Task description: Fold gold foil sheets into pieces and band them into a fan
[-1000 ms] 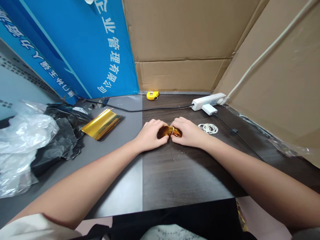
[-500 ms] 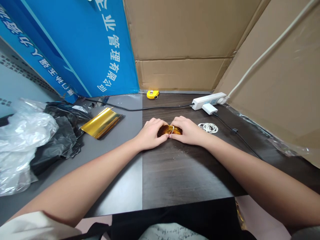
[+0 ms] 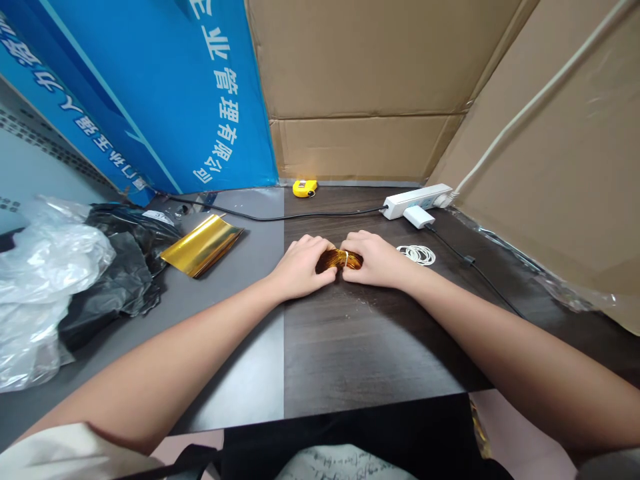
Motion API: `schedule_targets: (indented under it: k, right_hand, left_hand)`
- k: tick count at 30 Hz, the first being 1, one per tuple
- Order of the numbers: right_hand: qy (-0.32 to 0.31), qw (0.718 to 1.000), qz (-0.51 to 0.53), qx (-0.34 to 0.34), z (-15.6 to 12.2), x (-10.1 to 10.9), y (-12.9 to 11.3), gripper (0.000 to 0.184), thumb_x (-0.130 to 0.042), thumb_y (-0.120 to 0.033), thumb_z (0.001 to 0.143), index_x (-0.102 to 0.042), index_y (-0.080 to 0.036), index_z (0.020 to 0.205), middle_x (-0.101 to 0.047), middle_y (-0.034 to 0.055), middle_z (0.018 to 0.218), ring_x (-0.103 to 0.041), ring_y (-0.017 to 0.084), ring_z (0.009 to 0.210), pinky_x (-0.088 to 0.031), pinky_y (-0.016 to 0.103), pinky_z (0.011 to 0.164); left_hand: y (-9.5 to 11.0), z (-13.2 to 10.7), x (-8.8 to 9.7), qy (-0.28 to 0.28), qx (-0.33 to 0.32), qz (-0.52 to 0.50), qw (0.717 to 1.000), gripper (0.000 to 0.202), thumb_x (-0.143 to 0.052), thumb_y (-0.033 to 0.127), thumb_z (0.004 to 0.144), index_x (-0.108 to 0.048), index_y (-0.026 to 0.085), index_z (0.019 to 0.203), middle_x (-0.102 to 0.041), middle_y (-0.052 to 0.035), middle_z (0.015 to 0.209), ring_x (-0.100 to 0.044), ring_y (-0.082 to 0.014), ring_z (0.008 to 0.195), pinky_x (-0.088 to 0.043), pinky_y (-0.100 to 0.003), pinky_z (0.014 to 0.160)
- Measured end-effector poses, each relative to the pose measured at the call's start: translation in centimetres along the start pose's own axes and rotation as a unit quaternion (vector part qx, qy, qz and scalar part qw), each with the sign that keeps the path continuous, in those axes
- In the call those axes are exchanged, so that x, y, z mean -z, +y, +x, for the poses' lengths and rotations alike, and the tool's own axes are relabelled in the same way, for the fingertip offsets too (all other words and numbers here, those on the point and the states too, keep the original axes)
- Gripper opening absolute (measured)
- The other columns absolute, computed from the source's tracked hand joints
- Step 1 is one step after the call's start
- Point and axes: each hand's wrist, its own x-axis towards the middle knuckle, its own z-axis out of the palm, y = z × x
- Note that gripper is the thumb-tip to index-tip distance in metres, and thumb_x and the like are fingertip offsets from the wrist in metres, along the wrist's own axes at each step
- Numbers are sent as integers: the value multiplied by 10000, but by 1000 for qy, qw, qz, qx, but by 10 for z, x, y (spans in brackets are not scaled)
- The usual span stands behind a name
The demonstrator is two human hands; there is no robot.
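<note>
Both hands hold a bundle of gold foil sheets [image 3: 332, 260] low over the dark part of the table, cinched at its middle by a white rubber band [image 3: 346, 258]. My left hand [image 3: 306, 267] is closed around the bundle's left end, thumb in front and fingers behind. Around the right end, my right hand [image 3: 374, 259] is closed the same way, its thumb tip close beside the band. The palms cover the bundle's outer ends. Loose white rubber bands [image 3: 418, 255] lie just right of my right hand. A stack of gold foil [image 3: 203, 245] rests farther left.
A yellow tape measure [image 3: 305, 189] sits by the cardboard wall [image 3: 360, 147]. At back right is a white power strip [image 3: 417, 199] with a charger [image 3: 419, 217] and a black cable [image 3: 460, 257]. Crumpled clear plastic [image 3: 45, 280] and black bags [image 3: 115, 280] lie left.
My right thumb has shifted slightly right, away from the left thumb, so the gap at the band is a little wider. Both hands keep their hold on the bundle.
</note>
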Motion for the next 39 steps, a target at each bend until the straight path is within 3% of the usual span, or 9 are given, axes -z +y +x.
schedule_targets:
  k: [9, 11, 13, 18, 24, 27, 31, 36, 39]
  right_hand:
    - [-8, 1000, -10, 2, -3, 2, 4, 214, -666, -204, 750, -467, -209, 673, -507, 12, 740, -487, 183, 736, -390, 309, 711]
    - [-7, 1000, 7, 0, -6, 4, 7, 138, -703, -253, 770, -582, -194, 803, -585, 33, 826, -539, 211, 824, -423, 330, 764]
    - [-7, 999, 38, 3, -11, 6, 11, 326, -747, -348, 781, -636, -188, 1043, -648, 63, 973, -575, 244, 944, -453, 369, 845]
    - [-31, 997, 69, 16, -18, 12, 20, 643, -783, -454, 750, -562, -173, 1285, -642, 118, 1166, -557, 295, 1108, -472, 456, 948]
    - [-72, 996, 26, 45, -19, 14, 25, 379, -689, -345, 826, -624, -169, 1156, -601, 112, 1074, -531, 282, 1022, -487, 463, 907]
    - [-46, 996, 31, 63, -18, 11, 24, 445, -672, -365, 859, -585, -162, 1245, -606, 117, 1098, -528, 283, 1027, -490, 476, 918]
    - [7, 996, 16, 85, -16, 4, 17, 594, -625, -448, 913, -474, -155, 1407, -634, 143, 1158, -558, 302, 1034, -512, 501, 903]
    - [42, 993, -60, 88, -13, -2, 0, 706, -561, -484, 945, -390, -67, 1489, -617, 214, 1292, -586, 343, 1122, -515, 528, 941]
    - [48, 988, -130, 72, -12, -5, -12, 722, -468, -512, 985, -388, -5, 1493, -587, 246, 1372, -575, 375, 1185, -492, 547, 978]
  left_hand:
    - [-1, 0, 1, -2, -1, -7, 1000, 224, -574, 347, 855, -574, 202, 1026, -653, -71, 1080, -537, -268, 1020, -424, -447, 924]
    - [-2, -1, 1, -4, -6, -11, 1000, 223, -569, 335, 854, -569, 201, 1032, -649, -72, 1084, -540, -265, 1028, -424, -441, 927]
    - [-2, -2, 1, -4, -9, -12, 1000, 253, -562, 355, 868, -568, 198, 1065, -648, -76, 1095, -542, -266, 1037, -421, -446, 933]
    - [0, -6, 3, -2, -19, -17, 1000, 461, -572, 428, 890, -515, 205, 1289, -621, -93, 1236, -531, -295, 1126, -401, -477, 978]
    - [0, -6, 2, -13, -12, 26, 1000, 353, -558, 409, 910, -585, 197, 1192, -609, -88, 1175, -522, -285, 1088, -414, -469, 957]
    - [0, -5, 0, -15, -8, 36, 999, 409, -531, 427, 928, -580, 199, 1264, -588, -97, 1183, -512, -286, 1080, -423, -474, 955]
    - [-5, -5, -2, -10, -2, 25, 1000, 698, -537, 488, 884, -429, 156, 1489, -542, -145, 1260, -484, -322, 1120, -419, -528, 998]
    - [-21, -2, -3, 66, 5, -147, 987, 777, -453, 259, 717, -430, 119, 1481, -569, -127, 1292, -491, -297, 1218, -362, -496, 1124]
    - [-27, 0, -4, 129, 35, -222, 966, 666, -423, 269, 757, -485, 127, 1405, -616, -109, 1209, -534, -269, 1195, -392, -457, 1106]
